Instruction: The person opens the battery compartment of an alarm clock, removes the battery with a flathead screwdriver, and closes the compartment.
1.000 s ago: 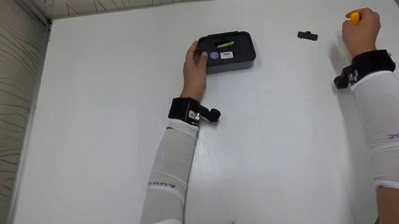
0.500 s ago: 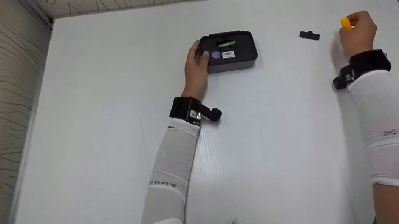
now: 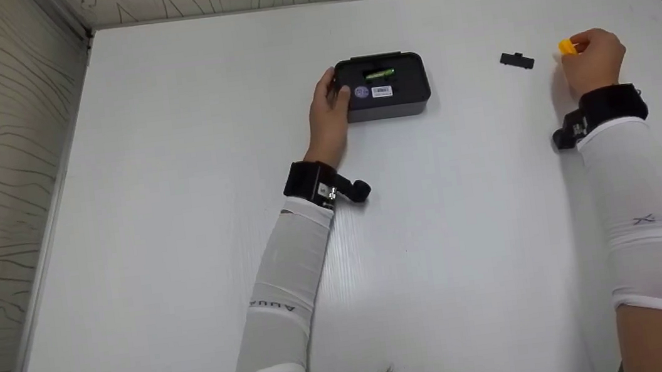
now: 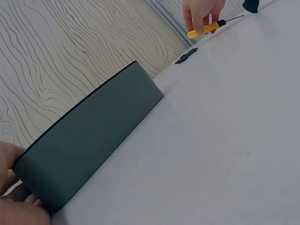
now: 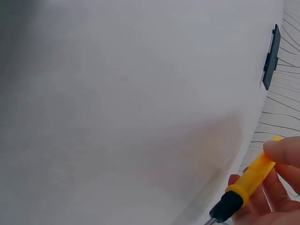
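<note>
Device braced, screwdriver in hand.

Left hand (image 3: 328, 113) curled round the left end of the dark box (image 3: 385, 86) at mid-table, steadying it with battery bay and green cell (image 3: 379, 73) facing up. Right hand (image 3: 596, 60) pinching the yellow-handled screwdriver (image 3: 566, 47) just right of the detached cover (image 3: 516, 59), clear of the box. Versus a second ago: screwdriver shifted left and lower, nearer the cover; box unmoved.
</note>
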